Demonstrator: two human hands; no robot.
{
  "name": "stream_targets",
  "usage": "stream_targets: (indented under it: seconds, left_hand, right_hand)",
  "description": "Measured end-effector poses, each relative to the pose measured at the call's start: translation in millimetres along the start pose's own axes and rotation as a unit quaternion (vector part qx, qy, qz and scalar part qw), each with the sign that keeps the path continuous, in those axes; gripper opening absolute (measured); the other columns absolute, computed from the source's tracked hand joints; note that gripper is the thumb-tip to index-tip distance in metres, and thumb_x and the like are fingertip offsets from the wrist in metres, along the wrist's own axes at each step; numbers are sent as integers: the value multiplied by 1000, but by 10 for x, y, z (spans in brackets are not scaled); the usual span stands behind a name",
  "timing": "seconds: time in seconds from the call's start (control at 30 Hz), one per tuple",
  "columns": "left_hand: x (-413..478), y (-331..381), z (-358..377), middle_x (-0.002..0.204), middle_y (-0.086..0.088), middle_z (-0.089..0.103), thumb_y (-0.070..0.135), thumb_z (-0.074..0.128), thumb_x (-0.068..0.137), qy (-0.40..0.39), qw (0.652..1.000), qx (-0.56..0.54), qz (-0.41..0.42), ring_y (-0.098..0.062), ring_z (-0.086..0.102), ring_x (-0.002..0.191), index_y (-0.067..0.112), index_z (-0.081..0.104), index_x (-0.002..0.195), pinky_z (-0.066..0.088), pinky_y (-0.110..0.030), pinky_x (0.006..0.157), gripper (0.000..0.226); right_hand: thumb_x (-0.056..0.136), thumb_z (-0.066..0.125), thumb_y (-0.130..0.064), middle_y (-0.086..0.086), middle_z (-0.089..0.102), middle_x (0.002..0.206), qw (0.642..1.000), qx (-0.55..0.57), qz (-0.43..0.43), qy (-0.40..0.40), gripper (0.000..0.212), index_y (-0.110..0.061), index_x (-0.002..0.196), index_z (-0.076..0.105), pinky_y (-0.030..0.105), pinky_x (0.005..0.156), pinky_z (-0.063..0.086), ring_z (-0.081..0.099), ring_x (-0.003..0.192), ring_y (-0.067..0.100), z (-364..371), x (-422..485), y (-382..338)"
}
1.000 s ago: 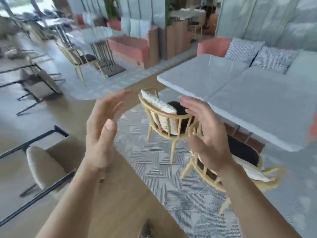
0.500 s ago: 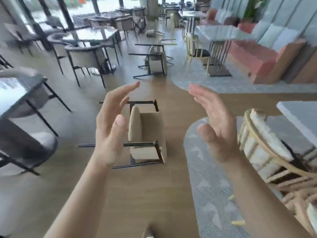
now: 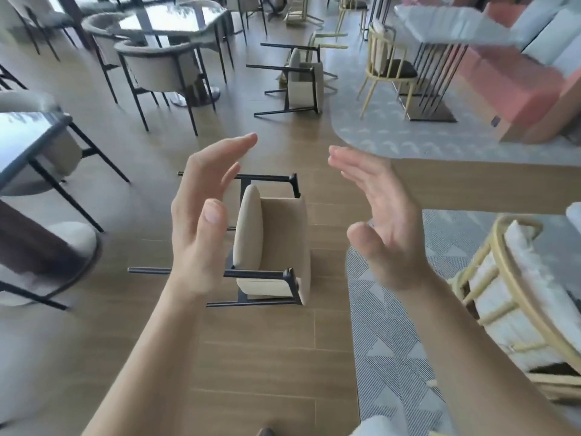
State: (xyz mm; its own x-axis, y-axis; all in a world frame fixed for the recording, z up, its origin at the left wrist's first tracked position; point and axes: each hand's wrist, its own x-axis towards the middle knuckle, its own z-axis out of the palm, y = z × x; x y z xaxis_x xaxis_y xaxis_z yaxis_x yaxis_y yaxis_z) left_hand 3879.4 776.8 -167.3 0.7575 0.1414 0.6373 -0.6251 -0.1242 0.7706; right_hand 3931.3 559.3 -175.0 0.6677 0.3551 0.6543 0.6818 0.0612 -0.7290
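Focus is off the rattan chairs now, with one rattan chair left at your right edge. The toppled beige chair sits closer than half a second ago, framed between your hands. That likely makes it the next piece to stand up. Your left hand and right hand are spread wide, palms facing, holding nothing. The chair lies on the wooden floor, black legs pointing to your left, long axis running left to right.

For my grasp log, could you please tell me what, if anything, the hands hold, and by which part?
Nothing is held: the left hand and right hand are open, clear of the toppled beige black-legged chair.
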Motion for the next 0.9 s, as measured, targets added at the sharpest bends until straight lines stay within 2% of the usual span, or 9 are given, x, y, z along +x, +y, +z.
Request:
stream_targets:
  seconds: [0.17, 0.33, 0.47, 0.7, 0.9]
  left_hand:
    - [415, -423, 626, 149, -11, 57, 76, 50, 97, 12, 1000, 3, -17, -41, 50, 145, 36, 59, 138, 40, -49, 117, 58]
    - [796, -715, 1265, 145, 1, 61, 78, 56, 92, 70, 997, 7, -23, -35, 54, 140, 41, 64, 130, 40, -53, 118, 54]
    - [1019, -829, 1599, 143, 3, 63, 78, 57, 91, 125, 992, 27, -15, -33, 55, 138, 40, 64, 130, 41, -51, 116, 55]
    - [1439, -1106, 1697, 144, 2, 63, 77, 57, 92, 228, 968, 102, -17, -32, 57, 137, 39, 63, 130, 43, -50, 113, 54]
    - [2007, -1732, 1665, 143, 1, 63, 77, 58, 91, 294, 947, 129, 6, -33, 57, 136, 36, 62, 132, 43, -51, 113, 58]
  right_hand:
    - [95, 57, -74, 13, 58, 147, 1000, 28, 3, -8, 87, -2, 143, 50, 43, 119, 42, 56, 142, 32, -605, 285, 648]
    - [94, 58, -75, 18, 59, 146, 997, 69, 3, -46, 87, -3, 142, 52, 53, 119, 43, 57, 140, 33, -1250, 745, 1186]
    - [94, 58, -74, 17, 60, 145, 991, 99, -13, -88, 83, -6, 141, 54, 60, 118, 42, 56, 141, 34, -1583, 1183, 1551]
    - [94, 56, -76, 16, 61, 146, 970, 175, -35, -164, 77, -15, 140, 55, 62, 116, 43, 57, 139, 36, -1525, 1930, 2190]
    - [95, 56, -74, 15, 62, 143, 950, 213, -71, -216, 74, -14, 139, 56, 62, 115, 45, 58, 137, 38, -1386, 2758, 2894]
